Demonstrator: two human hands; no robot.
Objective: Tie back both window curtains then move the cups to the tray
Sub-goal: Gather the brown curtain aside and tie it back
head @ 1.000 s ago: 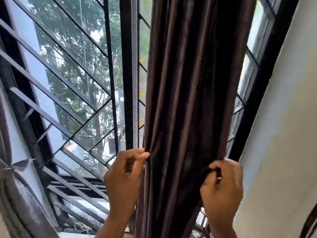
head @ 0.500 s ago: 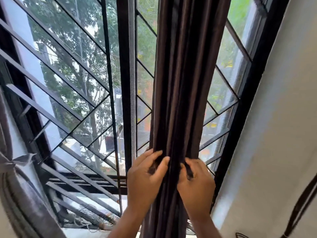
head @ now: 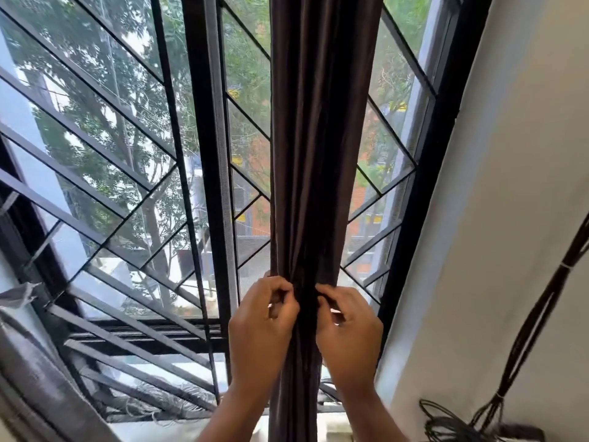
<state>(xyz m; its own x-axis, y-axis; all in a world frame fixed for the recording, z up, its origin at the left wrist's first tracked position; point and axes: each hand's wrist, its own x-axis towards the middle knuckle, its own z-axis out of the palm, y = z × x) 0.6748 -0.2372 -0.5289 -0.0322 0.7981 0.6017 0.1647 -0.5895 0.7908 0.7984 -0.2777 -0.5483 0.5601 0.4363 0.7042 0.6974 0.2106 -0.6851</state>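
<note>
Two hands' fingers, left hand (head: 261,330) and right hand (head: 349,333), pinched tight around gathered brown curtain (head: 318,154).

No readable text, labels, brand names, numbers or signs appear anywhere in this view.
</note>
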